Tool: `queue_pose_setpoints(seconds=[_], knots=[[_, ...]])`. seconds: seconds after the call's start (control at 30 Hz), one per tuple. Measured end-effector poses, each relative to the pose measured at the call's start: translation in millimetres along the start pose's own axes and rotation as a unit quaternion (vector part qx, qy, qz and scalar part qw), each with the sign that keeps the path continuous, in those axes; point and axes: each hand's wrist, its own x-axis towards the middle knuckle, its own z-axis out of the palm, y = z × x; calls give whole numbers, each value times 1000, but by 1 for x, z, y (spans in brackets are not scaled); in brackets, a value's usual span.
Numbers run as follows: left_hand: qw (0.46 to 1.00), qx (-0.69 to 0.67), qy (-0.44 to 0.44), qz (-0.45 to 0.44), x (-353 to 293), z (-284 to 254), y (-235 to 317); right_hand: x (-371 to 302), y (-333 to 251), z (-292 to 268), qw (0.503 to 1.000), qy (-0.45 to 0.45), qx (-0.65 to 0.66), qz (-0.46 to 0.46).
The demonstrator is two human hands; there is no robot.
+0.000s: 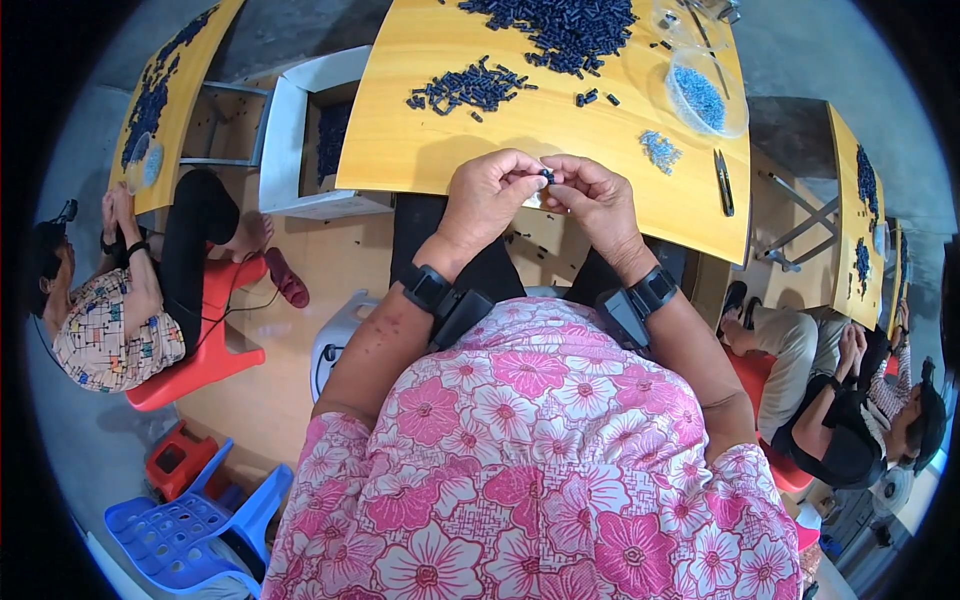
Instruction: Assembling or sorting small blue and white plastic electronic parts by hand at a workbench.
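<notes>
My left hand (490,203) and my right hand (602,200) meet just over the near edge of the yellow table (560,130). Thumb and fingers of both are pinched around a small dark cylindrical piece (547,175), mostly covered by the fingertips. Beyond my hands lies a heap of similar dark pieces (470,88), with a larger pile (575,32) behind it. To the right, a clear bowl (741,122) holds many tiny light-blue pieces. A small scatter of the light-blue pieces (660,151) lies nearer, beside a slim black tweezer-like tool (724,183).
An open white box (285,160) with dark pieces inside stands left of the table. A blue plastic chair (185,525) is at lower left. People sit at other tables on the left (120,330) and right (840,420). Several dark pieces lie on the floor.
</notes>
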Motion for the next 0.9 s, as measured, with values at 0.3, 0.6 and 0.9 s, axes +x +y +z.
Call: queue_pose_setpoints(seconds=[0.3,0.6,0.9], knots=[[999,53,-6,6,0,-3,2,1,-6,-3,998,29,43,43],[998,65,-4,4,0,-4,6,7,-12,-6,992,45,96,74],[998,64,0,4,1,-4,1,7,-12,-6,993,24,87,72]])
